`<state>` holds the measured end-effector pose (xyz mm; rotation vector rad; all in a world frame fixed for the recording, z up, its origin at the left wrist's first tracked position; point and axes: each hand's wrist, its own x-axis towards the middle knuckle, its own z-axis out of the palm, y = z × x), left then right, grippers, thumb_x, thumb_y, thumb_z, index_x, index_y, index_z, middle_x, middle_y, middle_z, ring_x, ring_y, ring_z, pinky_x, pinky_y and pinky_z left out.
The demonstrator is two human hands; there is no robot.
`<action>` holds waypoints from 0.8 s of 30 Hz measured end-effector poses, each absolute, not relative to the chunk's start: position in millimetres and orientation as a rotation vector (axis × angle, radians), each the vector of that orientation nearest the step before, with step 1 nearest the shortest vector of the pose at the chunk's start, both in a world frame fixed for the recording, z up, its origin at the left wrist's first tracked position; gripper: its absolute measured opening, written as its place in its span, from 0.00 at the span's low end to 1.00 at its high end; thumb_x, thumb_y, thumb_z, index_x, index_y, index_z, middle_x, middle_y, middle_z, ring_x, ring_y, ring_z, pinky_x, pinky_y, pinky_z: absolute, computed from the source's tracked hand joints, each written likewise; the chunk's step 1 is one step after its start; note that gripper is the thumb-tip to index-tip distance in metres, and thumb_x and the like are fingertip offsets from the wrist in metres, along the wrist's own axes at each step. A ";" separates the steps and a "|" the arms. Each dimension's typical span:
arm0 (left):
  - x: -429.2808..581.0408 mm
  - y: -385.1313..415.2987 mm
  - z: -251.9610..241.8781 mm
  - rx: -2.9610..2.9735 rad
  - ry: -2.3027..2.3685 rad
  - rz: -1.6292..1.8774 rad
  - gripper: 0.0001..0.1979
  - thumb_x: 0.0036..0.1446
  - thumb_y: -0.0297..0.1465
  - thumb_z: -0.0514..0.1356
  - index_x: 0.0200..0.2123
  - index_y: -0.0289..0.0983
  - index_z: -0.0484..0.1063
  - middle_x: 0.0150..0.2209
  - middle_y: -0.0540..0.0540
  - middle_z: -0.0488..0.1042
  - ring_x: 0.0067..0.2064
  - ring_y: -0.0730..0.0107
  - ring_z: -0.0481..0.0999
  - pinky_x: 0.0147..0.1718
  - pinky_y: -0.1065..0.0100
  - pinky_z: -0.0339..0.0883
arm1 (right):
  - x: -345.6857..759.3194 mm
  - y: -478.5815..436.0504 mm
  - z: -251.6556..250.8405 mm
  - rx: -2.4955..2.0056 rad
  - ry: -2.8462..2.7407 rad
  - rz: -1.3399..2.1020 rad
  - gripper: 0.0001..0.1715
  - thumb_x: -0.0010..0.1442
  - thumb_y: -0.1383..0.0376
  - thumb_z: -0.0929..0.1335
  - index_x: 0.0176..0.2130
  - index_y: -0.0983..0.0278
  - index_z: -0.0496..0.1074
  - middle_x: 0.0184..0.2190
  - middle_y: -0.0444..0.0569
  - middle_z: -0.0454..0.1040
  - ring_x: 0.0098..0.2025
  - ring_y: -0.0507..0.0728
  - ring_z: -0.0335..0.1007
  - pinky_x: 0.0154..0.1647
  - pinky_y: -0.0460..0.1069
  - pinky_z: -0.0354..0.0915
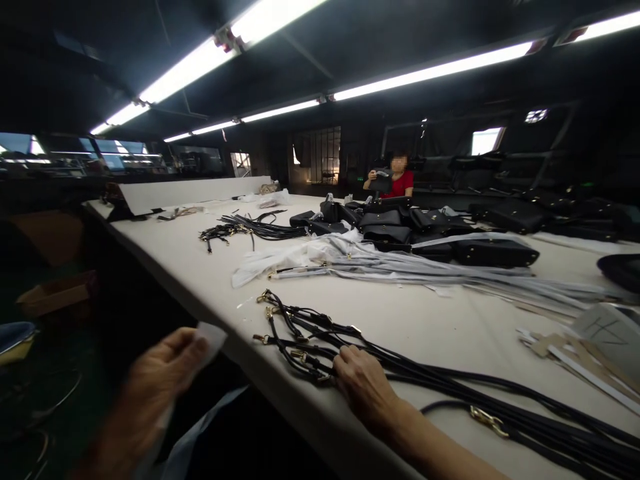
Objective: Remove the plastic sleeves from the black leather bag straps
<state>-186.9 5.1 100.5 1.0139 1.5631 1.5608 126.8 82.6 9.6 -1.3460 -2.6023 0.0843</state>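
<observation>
My right hand [364,385] rests on a bundle of black straps with gold clasps [320,337] near the front edge of the long white table [210,267]; its fingers curl down over the straps. My left hand [153,390] hovers off the table's edge to the left, pinching a small white piece of paper or wrapping [213,335] between thumb and fingers. The left hand is somewhat blurred.
Straps in clear plastic wrapping [360,263] lie across the table's middle. Black handbags [400,230] are piled farther back, with more black straps [250,228] at the left. A person in a red top [397,181] sits at the far end. Cardboard strips [575,353] lie at right.
</observation>
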 end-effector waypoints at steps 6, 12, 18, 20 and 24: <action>-95.2 23.6 28.2 1.048 1.315 1.223 0.27 0.39 0.53 0.72 0.22 0.33 0.71 0.17 0.54 0.63 0.19 0.80 0.58 0.18 0.76 0.51 | 143.5 79.1 13.1 -1.392 -2.449 0.392 0.05 0.60 0.74 0.66 0.36 0.65 0.71 0.39 0.53 0.76 0.42 0.60 0.72 0.43 0.51 0.65; -74.4 18.4 9.6 1.001 1.221 1.189 0.28 0.41 0.53 0.71 0.22 0.33 0.70 0.18 0.54 0.60 0.21 0.80 0.52 0.20 0.74 0.44 | 183.2 85.2 56.2 -1.369 -2.200 1.014 0.16 0.68 0.61 0.58 0.45 0.65 0.71 0.28 0.44 0.76 0.18 0.48 0.59 0.18 0.42 0.57; -53.7 19.3 11.2 0.911 0.987 1.213 0.28 0.37 0.52 0.73 0.21 0.30 0.74 0.18 0.53 0.60 0.24 0.78 0.53 0.24 0.72 0.47 | 232.6 60.6 121.6 -1.271 -1.792 1.466 0.32 0.60 0.45 0.69 0.50 0.67 0.76 0.23 0.44 0.73 0.19 0.45 0.49 0.17 0.42 0.45; -45.9 20.2 6.2 0.894 0.909 1.198 0.28 0.39 0.53 0.73 0.21 0.31 0.75 0.18 0.53 0.61 0.23 0.78 0.53 0.24 0.72 0.46 | 241.7 45.9 136.6 -1.292 -1.752 1.484 0.33 0.58 0.43 0.70 0.49 0.66 0.77 0.22 0.44 0.72 0.18 0.45 0.47 0.16 0.42 0.43; -29.5 21.7 -5.8 0.880 0.772 1.130 0.29 0.40 0.54 0.71 0.18 0.31 0.73 0.15 0.52 0.62 0.19 0.80 0.51 0.21 0.72 0.40 | 247.1 17.6 153.3 -1.362 -1.708 1.489 0.33 0.55 0.42 0.71 0.48 0.62 0.79 0.21 0.44 0.72 0.19 0.45 0.48 0.17 0.42 0.44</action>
